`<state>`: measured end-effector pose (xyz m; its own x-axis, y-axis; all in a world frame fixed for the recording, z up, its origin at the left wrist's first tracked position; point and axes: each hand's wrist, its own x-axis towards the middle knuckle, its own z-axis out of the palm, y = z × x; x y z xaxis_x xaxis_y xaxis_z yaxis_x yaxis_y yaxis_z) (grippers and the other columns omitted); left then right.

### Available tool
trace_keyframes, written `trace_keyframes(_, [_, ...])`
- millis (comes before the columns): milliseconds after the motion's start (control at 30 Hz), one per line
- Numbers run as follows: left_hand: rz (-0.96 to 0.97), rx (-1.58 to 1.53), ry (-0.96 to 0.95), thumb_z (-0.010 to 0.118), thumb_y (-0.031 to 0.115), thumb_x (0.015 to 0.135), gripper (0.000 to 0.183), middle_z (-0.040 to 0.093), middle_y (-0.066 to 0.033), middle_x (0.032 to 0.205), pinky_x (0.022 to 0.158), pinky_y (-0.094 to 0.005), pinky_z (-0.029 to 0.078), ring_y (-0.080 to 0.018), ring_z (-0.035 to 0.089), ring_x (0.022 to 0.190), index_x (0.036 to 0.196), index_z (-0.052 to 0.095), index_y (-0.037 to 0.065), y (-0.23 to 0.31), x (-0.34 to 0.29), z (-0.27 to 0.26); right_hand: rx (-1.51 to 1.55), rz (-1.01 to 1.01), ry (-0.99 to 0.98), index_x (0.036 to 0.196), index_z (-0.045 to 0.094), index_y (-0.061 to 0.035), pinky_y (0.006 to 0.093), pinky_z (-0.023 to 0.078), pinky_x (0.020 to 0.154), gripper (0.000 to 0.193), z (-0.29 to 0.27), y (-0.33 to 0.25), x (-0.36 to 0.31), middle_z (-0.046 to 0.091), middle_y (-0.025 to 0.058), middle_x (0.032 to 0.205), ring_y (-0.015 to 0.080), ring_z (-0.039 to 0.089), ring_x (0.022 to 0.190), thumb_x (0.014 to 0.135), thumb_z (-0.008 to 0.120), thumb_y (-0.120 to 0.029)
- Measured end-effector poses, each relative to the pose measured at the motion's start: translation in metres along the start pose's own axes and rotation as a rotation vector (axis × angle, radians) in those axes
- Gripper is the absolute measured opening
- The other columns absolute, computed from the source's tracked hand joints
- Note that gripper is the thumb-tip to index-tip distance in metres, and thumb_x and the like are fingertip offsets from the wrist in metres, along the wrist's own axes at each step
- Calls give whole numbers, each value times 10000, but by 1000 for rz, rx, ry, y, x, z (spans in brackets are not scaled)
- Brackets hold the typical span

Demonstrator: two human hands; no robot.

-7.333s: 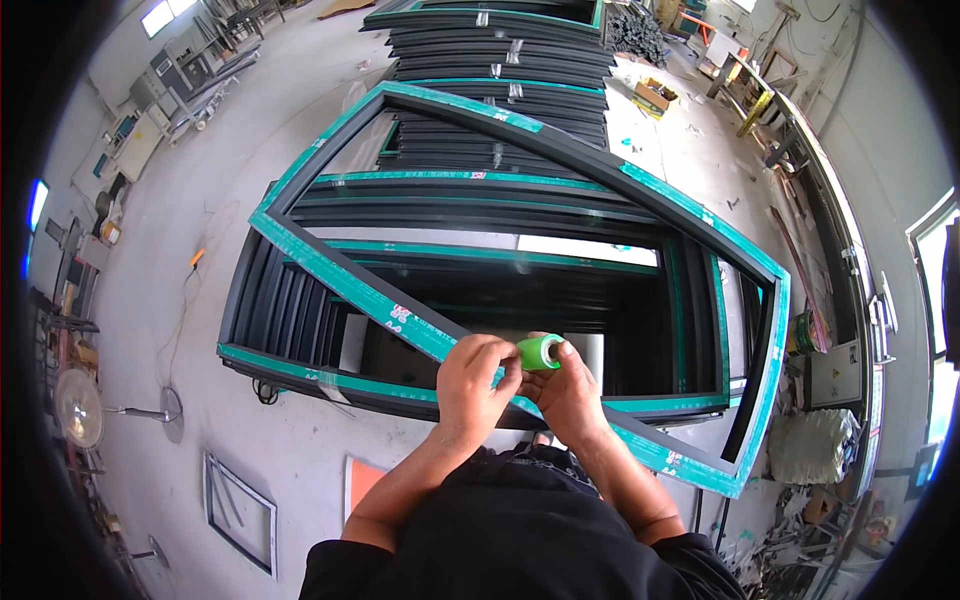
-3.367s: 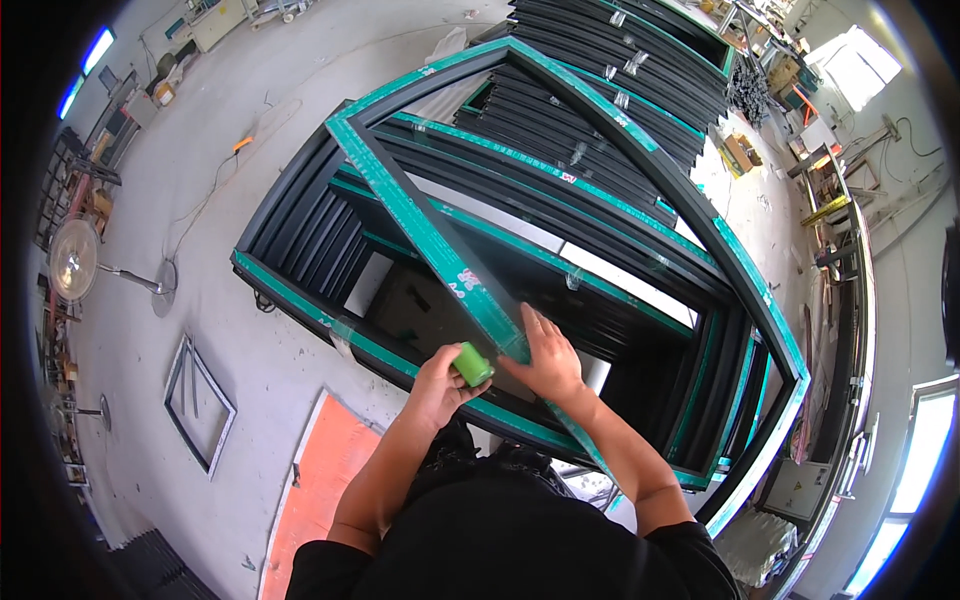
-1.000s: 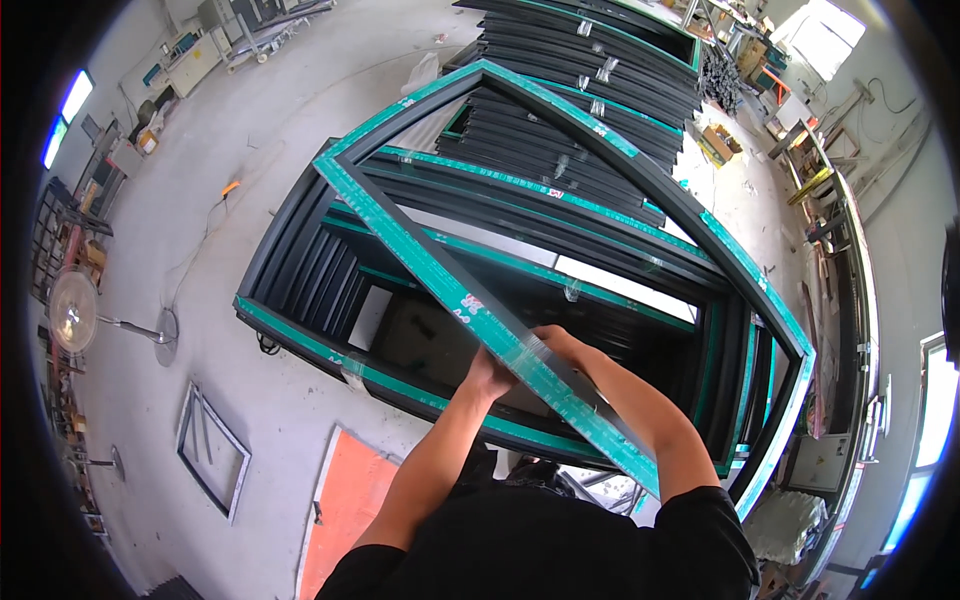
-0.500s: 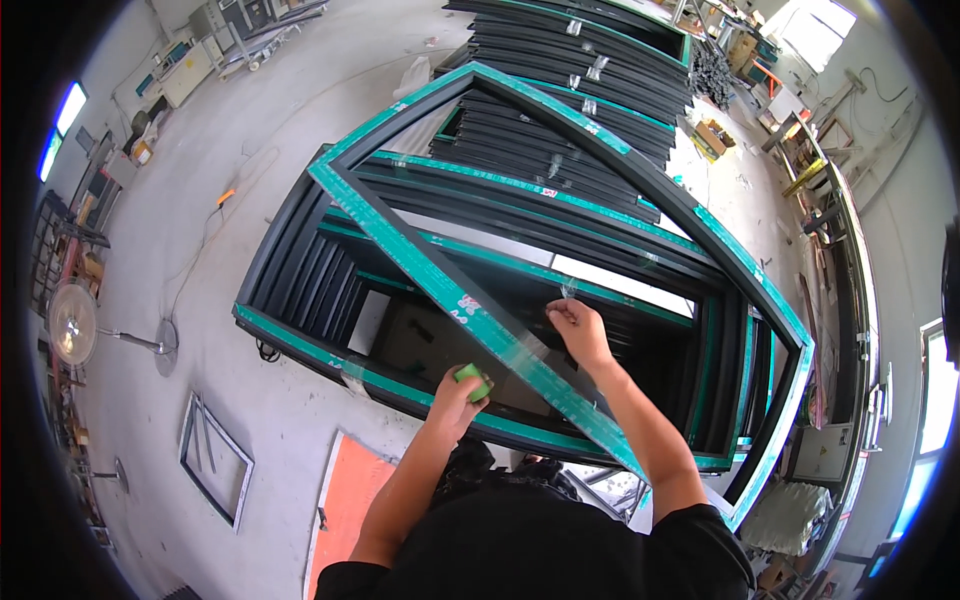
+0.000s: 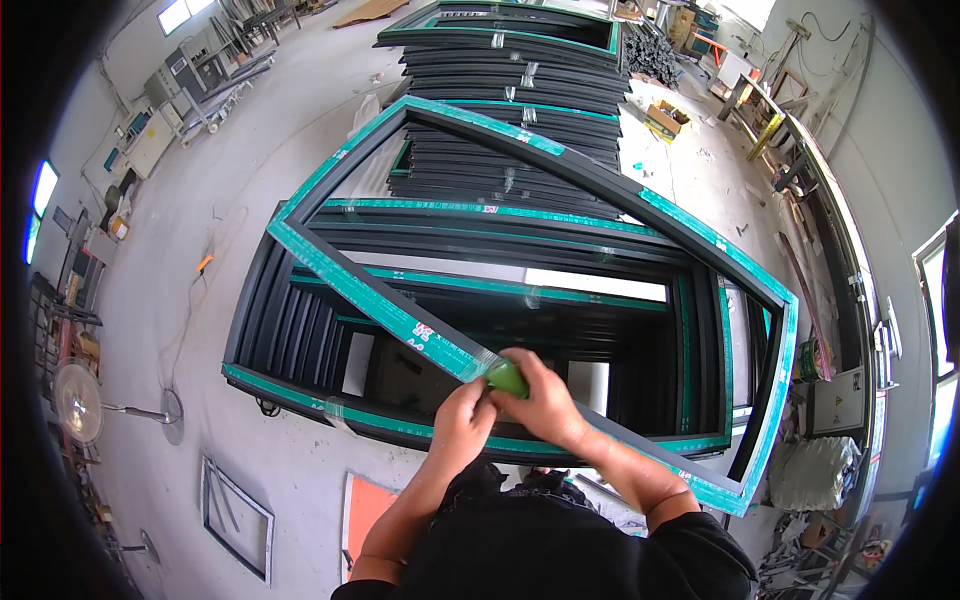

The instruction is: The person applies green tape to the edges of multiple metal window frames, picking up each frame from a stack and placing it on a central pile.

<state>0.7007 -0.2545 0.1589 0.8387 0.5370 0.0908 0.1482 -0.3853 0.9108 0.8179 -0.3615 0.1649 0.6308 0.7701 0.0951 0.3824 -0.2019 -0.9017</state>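
Observation:
A black frame point(image 5: 560, 160) with green printed film lies slanted across a stack of similar frames point(image 5: 290, 378). Both my hands are together at its near bar. My right hand point(image 5: 545, 402) is closed around a small green block-like thing point(image 5: 508, 378), whose exact kind I cannot make out; it rests against the bar. My left hand point(image 5: 462, 425) is just left of it, fingers bent and closed near the bar's lower edge; what they pinch, if anything, is hidden. A clear tape-like band point(image 5: 484, 355) crosses the bar beside the green thing.
Beyond stands a tall pile of black frames point(image 5: 505, 130). To the left are a standing fan point(image 5: 80, 403) and a small grey frame point(image 5: 240, 520) on the floor. An orange board point(image 5: 372, 510) lies near my left arm. A workbench point(image 5: 835, 230) runs along the right wall.
My right hand came down and left to the near bar, and the green thing passed from my left hand to it. The hands now meet. The whole view has shifted slightly.

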Motion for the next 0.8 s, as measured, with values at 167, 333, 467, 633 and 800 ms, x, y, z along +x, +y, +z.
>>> trace_keyframes(167, [351, 423, 283, 564, 54, 818, 207, 596, -159, 885, 736, -419, 465, -348, 577, 851, 1021, 552, 16, 4, 42, 40, 504, 441, 38, 1152, 513, 12, 259, 517, 658, 494, -34, 32, 26, 613, 92, 903, 136, 602, 772, 742, 751, -130])
trace_keyframes(333, [52, 323, 11, 468, 210, 918, 177, 608, -168, 816, 655, -457, 463, -370, 590, 766, 874, 517, 46, -10, 73, 85, 389, 467, 187, 1088, 516, 11, 258, 508, 590, 489, -46, 73, 49, 608, 97, 850, 152, 615, 720, 748, 764, -237])
trace_keyframes(467, [-16, 602, -121, 485, 233, 906, 171, 629, -141, 786, 620, -458, 467, -363, 604, 740, 890, 526, 67, -19, 87, 101, -10, 262, 339, 1039, 568, 17, 286, 493, 657, 450, -48, 90, 45, 621, 91, 857, 155, 589, 765, 758, 759, -278])
trace_keyframes(633, [-27, 716, -139, 528, 222, 846, 126, 632, -101, 722, 567, -439, 472, -338, 621, 696, 846, 540, 97, -34, 90, 113, -314, 16, 403, 1021, 583, 0, 403, 499, 736, 415, -37, 71, 29, 630, 188, 913, 372, 612, 833, 764, 694, -307])
trace_keyframes(800, [181, 591, -103, 592, 281, 729, 178, 630, -88, 666, 515, -425, 461, -325, 628, 656, 697, 568, 108, -68, 93, 119, -189, -138, 292, 1035, 575, -7, 382, 503, 704, 432, -51, 0, 0, 618, 170, 888, 336, 620, 803, 710, 746, -233])
